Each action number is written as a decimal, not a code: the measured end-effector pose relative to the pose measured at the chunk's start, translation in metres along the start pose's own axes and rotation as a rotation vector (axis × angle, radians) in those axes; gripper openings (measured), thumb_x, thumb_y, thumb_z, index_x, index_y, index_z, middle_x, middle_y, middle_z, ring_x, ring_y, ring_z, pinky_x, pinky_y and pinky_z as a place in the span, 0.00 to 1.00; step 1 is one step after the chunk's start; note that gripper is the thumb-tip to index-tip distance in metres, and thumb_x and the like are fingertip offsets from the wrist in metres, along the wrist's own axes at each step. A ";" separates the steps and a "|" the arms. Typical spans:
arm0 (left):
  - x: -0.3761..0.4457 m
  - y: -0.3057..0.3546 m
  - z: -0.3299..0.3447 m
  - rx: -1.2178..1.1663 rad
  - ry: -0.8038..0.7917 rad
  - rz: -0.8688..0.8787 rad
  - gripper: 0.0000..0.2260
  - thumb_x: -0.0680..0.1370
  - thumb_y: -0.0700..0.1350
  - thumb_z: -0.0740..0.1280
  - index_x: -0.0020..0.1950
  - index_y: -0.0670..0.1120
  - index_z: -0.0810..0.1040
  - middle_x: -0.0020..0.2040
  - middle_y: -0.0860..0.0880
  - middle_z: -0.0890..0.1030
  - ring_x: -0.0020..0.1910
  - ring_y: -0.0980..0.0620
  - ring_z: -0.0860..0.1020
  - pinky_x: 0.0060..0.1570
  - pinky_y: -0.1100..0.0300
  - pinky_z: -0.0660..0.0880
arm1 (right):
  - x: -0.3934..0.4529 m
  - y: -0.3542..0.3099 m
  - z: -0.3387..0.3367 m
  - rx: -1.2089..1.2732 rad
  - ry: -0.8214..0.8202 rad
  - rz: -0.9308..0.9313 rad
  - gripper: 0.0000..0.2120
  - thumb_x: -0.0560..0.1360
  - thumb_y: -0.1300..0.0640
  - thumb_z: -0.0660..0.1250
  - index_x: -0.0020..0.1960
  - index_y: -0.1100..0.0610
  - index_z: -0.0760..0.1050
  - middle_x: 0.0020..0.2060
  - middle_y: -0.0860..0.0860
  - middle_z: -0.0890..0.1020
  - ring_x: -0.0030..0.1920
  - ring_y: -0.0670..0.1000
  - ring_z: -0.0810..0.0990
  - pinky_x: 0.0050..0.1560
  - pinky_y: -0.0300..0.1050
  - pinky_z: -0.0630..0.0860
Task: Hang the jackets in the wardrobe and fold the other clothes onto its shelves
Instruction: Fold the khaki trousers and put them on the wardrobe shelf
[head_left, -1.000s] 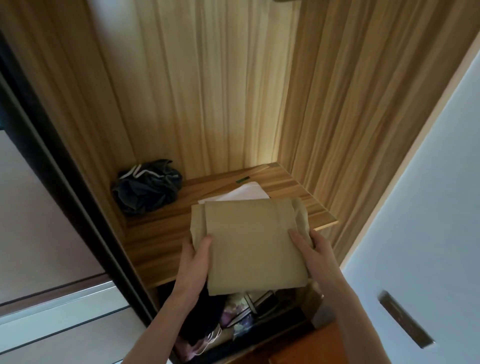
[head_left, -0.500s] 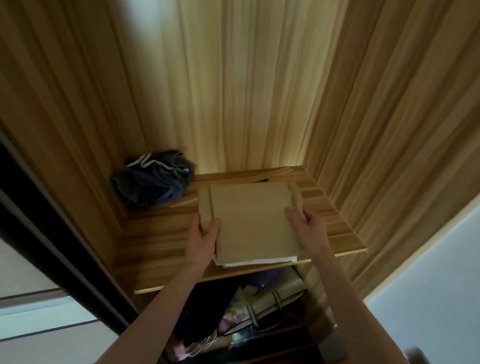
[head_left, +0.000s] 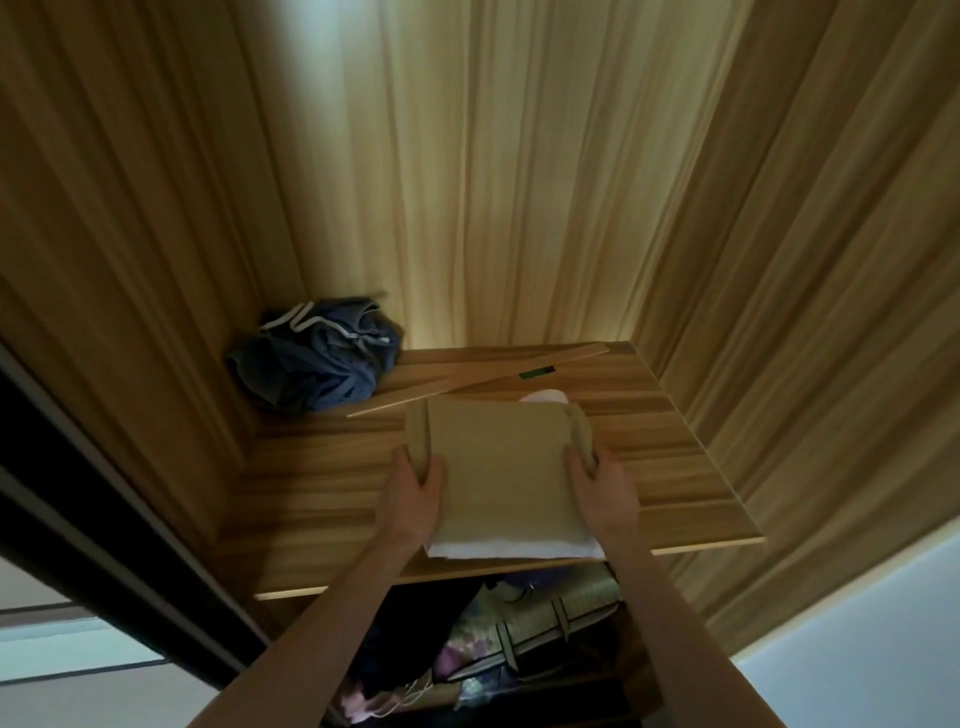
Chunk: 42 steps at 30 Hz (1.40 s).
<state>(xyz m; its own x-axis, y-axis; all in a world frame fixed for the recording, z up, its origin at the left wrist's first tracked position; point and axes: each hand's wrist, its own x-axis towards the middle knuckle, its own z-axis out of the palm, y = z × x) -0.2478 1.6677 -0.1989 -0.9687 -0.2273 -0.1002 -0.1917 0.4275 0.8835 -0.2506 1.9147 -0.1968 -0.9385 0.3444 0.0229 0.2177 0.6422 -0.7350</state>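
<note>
A folded tan garment lies on top of a folded white garment on the wooden wardrobe shelf. My left hand grips the tan garment's left edge, thumb on top. At the right edge my right hand holds it the same way. Both forearms reach up from the bottom of the view. The stack's front edge sits near the shelf's front lip.
A crumpled dark blue garment sits in the shelf's back left corner. A thin wooden strip lies diagonally behind the stack. Below the shelf are bags and fabric items. Wood panels close in the left, back and right.
The tan garment has gone from being held in front of the shelf to lying on the white garment on the shelf, and both hands have pushed it further in.
</note>
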 end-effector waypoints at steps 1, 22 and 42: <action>0.001 -0.001 0.001 0.085 0.030 0.018 0.16 0.84 0.56 0.63 0.65 0.47 0.68 0.58 0.46 0.79 0.57 0.43 0.79 0.58 0.45 0.77 | -0.001 -0.002 0.001 -0.074 0.050 -0.019 0.16 0.84 0.43 0.60 0.59 0.56 0.74 0.42 0.50 0.79 0.43 0.52 0.80 0.43 0.48 0.72; -0.011 -0.012 -0.003 0.774 -0.085 0.525 0.35 0.82 0.65 0.40 0.85 0.48 0.51 0.85 0.49 0.51 0.84 0.50 0.46 0.82 0.49 0.42 | -0.014 -0.006 0.031 -0.383 0.026 -0.450 0.41 0.81 0.30 0.48 0.84 0.55 0.52 0.83 0.52 0.57 0.83 0.52 0.53 0.83 0.54 0.51; -0.150 0.040 -0.267 0.475 0.296 1.057 0.24 0.85 0.50 0.62 0.79 0.42 0.68 0.76 0.45 0.72 0.79 0.47 0.66 0.80 0.49 0.59 | -0.243 -0.220 0.022 -0.315 0.503 -0.582 0.31 0.84 0.39 0.55 0.79 0.57 0.66 0.77 0.52 0.71 0.80 0.53 0.63 0.81 0.51 0.53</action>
<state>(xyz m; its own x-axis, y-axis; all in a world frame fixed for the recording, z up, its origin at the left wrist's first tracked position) -0.0676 1.4855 -0.0269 -0.6200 0.2649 0.7386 0.5780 0.7908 0.2016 -0.0763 1.6743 -0.0558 -0.7089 0.1155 0.6958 -0.1303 0.9481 -0.2901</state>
